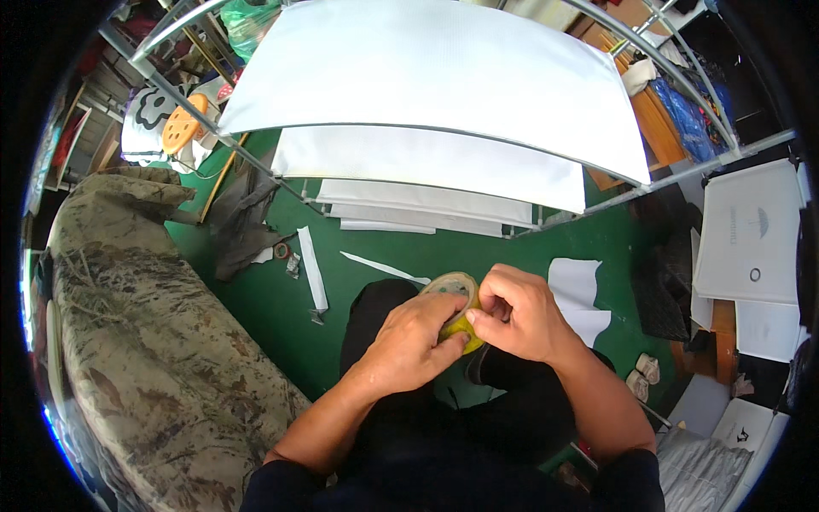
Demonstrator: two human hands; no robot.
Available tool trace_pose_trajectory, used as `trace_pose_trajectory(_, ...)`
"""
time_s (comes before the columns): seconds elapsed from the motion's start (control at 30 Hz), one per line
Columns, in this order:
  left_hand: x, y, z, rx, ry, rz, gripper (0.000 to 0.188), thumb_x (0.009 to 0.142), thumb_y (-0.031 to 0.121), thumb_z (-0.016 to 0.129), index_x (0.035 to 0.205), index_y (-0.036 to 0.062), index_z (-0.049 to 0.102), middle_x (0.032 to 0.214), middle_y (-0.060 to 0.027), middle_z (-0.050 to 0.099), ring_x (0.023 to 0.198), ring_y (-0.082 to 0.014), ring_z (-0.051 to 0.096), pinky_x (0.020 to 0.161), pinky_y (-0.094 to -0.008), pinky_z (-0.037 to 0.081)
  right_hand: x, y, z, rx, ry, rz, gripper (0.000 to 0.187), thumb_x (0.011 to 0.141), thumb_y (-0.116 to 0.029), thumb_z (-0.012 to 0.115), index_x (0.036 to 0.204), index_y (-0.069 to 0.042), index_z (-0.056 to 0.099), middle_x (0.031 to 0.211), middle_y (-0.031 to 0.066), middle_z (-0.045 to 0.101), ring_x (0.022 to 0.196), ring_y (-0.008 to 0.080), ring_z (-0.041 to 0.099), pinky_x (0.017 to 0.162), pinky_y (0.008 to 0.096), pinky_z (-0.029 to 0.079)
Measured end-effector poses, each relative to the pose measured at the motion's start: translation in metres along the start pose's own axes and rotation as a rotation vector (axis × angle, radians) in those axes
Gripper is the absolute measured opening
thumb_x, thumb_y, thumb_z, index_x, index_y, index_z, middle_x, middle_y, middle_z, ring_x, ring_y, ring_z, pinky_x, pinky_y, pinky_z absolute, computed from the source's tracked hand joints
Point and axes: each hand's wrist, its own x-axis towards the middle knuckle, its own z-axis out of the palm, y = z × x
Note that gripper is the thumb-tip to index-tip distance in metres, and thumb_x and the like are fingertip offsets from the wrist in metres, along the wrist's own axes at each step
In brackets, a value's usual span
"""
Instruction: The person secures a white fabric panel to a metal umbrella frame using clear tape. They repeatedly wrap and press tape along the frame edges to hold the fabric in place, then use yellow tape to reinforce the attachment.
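Both hands grip a tape roll above the lap: left hand clamped at 7 o'clock, right hand pinching at 3 o'clock. Picking the tape's end likely needs a steady roll.

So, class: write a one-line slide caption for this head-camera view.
Both hands, left hand and right hand, grip a yellowish tape roll above a green floor strewn with white strips.

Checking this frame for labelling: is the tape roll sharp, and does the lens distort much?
Head view: the tape roll between the left hand and right hand is fairly sharp, evenly lit; the metal frame tubes bow near the dark fisheye rim.
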Motion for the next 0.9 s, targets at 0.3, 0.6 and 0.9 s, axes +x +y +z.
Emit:
trace_pose_trajectory(0.3, 0.003, 0.0, 0.003, -0.008, -0.011, -0.058, 0.035, 0.081, 0.007, 0.068, 0.114, -0.0004, 0.06, 0.093, -0.0189, 0.062, 0.084, -0.0382, 0.061, 0.076, -0.0419, 0.05, -0.001, 0.01, 0.003, -0.105, 0.06, -0.075, 0.02, 0.081, -0.006, 0.071, 0.076, -0.001, 0.052, 0.074, 0.0058, 0.052, 0.06, 0.0144, 0.052, 0.054, 0.0288, 0.043)
trace_pose_trajectory(0.6, 0.005, -0.003, 0.007, 0.137, 0.065, -0.001, 0.04, 0.082, 0.009, 0.072, 0.118, -0.0014, 0.058, 0.098, -0.0203, 0.065, 0.092, -0.042, 0.063, 0.08, -0.0463, 0.051, -0.005, 0.004, 0.009, 0.035, 0.133, -0.005, 0.02, 0.081, -0.008, 0.075, 0.086, -0.003, 0.056, 0.08, 0.0104, 0.059, 0.066, 0.0222, 0.064, 0.057, 0.0359, 0.05)
trace_pose_trajectory(0.9, 0.008, -0.002, 0.014, 0.351, 0.169, 0.05, 0.036, 0.08, 0.007, 0.073, 0.113, 0.0001, 0.059, 0.096, -0.018, 0.065, 0.089, -0.0398, 0.063, 0.078, -0.048, 0.051, -0.004, 0.004, 0.016, -0.116, 0.195, -0.063, 0.018, 0.077, -0.004, 0.073, 0.084, -0.005, 0.057, 0.078, 0.0089, 0.063, 0.068, 0.0253, 0.068, 0.059, 0.0367, 0.053)
